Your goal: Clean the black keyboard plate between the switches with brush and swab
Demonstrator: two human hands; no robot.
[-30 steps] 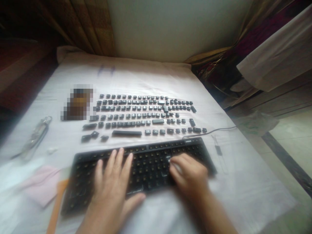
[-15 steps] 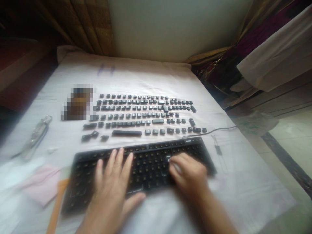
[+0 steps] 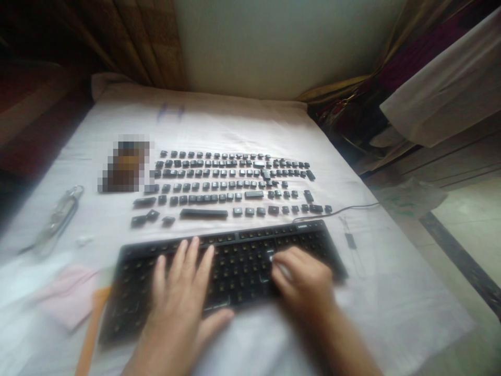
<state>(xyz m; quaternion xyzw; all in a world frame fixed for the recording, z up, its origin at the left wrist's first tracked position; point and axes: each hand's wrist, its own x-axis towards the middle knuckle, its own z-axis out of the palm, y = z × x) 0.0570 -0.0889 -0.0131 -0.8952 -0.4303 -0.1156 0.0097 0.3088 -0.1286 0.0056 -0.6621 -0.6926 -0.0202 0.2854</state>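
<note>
A black keyboard [image 3: 240,284] with its keycaps off lies slantwise in front of me, its small key posts bare. My left hand [image 3: 178,292] rests flat across its left half, fingers spread and thumb out to the right. Over the right half, my right hand [image 3: 303,274] is closed in a pinch, fingertips down among the key posts. Something small and whitish shows at those fingertips, too blurred to name. Beyond the keyboard, the loose black keycaps [image 3: 253,195] are laid out in rows, with the long space bar [image 3: 203,213] in the nearest row.
A pixelated object [image 3: 125,167] lies left of the keycaps. Nearer are a clear slender object [image 3: 58,219], a pink cloth [image 3: 68,297] and an orange strip [image 3: 92,329]. The keyboard cable [image 3: 348,208] runs off the right edge of the white-covered surface [image 3: 235,125].
</note>
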